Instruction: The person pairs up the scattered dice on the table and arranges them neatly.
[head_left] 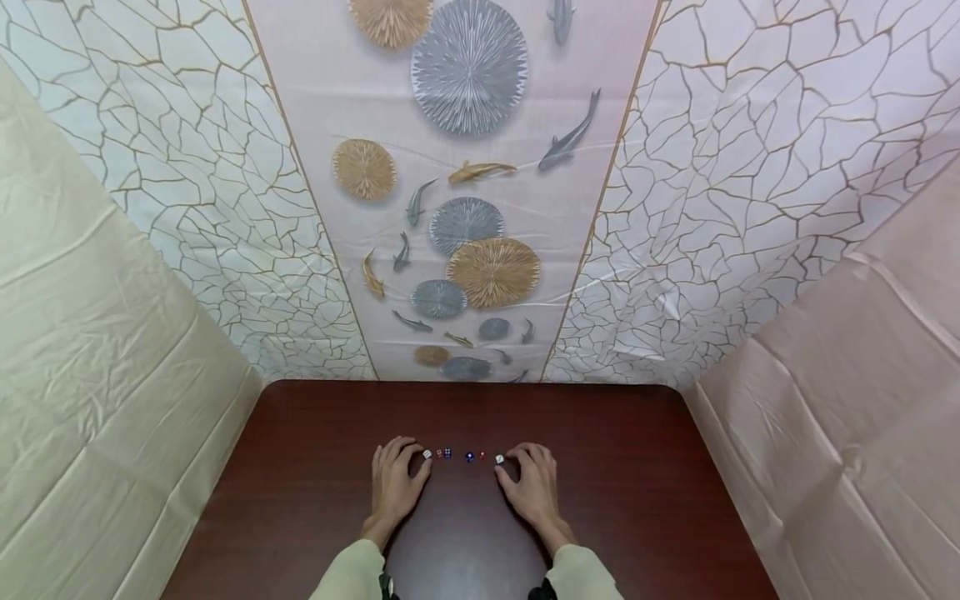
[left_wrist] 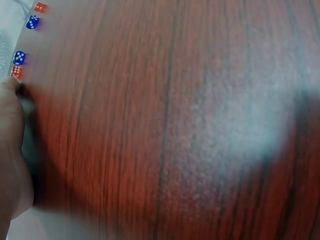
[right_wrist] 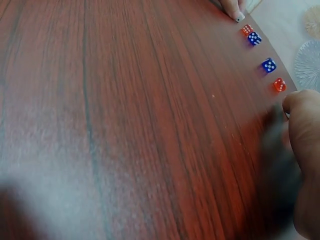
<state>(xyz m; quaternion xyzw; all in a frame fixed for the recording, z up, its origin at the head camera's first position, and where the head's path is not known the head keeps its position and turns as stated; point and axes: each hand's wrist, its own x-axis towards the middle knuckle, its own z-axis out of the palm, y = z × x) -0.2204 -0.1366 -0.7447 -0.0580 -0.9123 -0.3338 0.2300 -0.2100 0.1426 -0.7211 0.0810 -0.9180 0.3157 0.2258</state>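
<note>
Six small dice make up a short row across the dark wooden table. At the row's left end my left hand [head_left: 397, 482] pinches a white die [head_left: 427, 454] between thumb and index finger. My right hand [head_left: 534, 483] pinches another white die [head_left: 499, 459] at the right end. Beside the left white die sit a red die [head_left: 439, 454] and a blue die [head_left: 447, 452], close together. Further right, a second blue die [head_left: 470, 457] and a second red die [head_left: 482, 455] stand slightly apart. The right hand's thumb [right_wrist: 300, 102] hides its white die in the right wrist view.
The reddish-brown table [head_left: 465, 533] has rounded far corners. Behind it hangs a patterned cloth [head_left: 465, 167] with fish and round leaf shapes. Beige cloth panels [head_left: 97, 417] rise along both sides of the table.
</note>
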